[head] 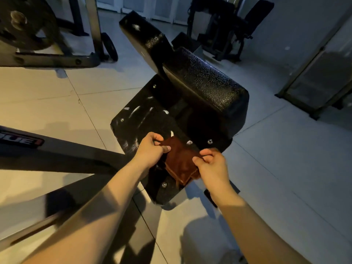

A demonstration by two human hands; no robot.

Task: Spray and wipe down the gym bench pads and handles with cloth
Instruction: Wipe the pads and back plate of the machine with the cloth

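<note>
A folded brown cloth (179,159) lies on the black base plate (137,121) of a gym bench, low in the middle of the view. My left hand (152,149) pinches the cloth's far left corner. My right hand (211,161) pinches its right edge. White foam streaks mark the plate around the cloth. Behind it rises a black textured pad (205,82), and a second black pad (146,37) with foam spots stands further back. No spray bottle is in view.
A dark metal frame bar (62,155) runs in from the left towards the plate. A weight plate on a rack (24,21) stands at the back left. More gym machines (224,27) stand at the back right. Pale floor tiles surround the bench.
</note>
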